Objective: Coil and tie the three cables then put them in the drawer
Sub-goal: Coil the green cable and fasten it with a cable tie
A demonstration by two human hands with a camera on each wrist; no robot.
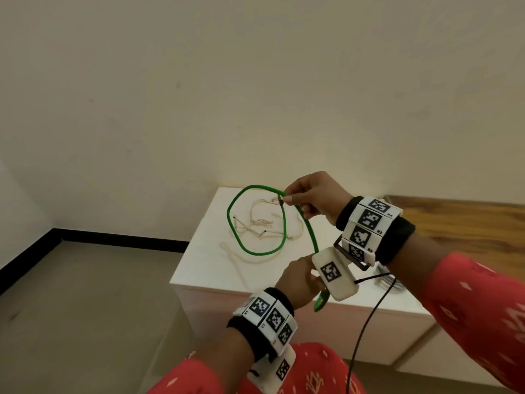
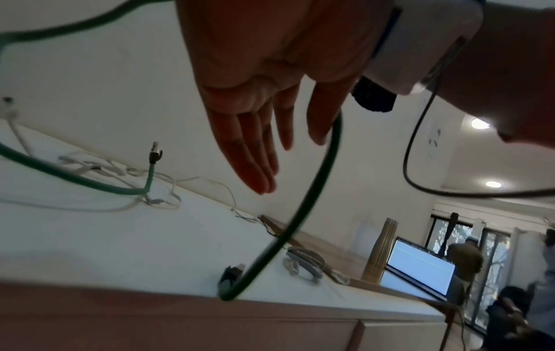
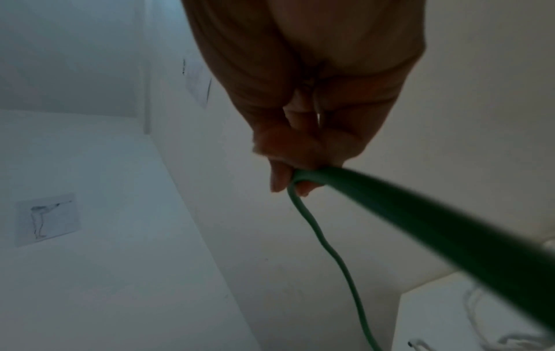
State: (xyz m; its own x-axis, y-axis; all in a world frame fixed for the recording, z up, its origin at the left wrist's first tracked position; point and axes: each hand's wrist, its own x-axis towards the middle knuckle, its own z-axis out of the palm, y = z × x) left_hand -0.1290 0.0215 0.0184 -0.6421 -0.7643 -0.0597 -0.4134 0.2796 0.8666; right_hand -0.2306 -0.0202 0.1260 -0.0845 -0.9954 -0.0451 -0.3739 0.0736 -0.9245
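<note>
Head view: coiling cable 1 of 3; right hand (image 1: 311,199) pinches green cable (image 1: 257,253) above cabinet (image 1: 199,268), left hand (image 2: 255,114) flat-fingered (probably guiding); next, gather another loop.

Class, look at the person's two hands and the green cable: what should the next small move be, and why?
Probably the left hand, whose fingers are straight beside the hanging length, should take hold of the green cable and bring it up to the right hand, which pinches the cable where a single loop closes. Only that one loop is formed.
</note>
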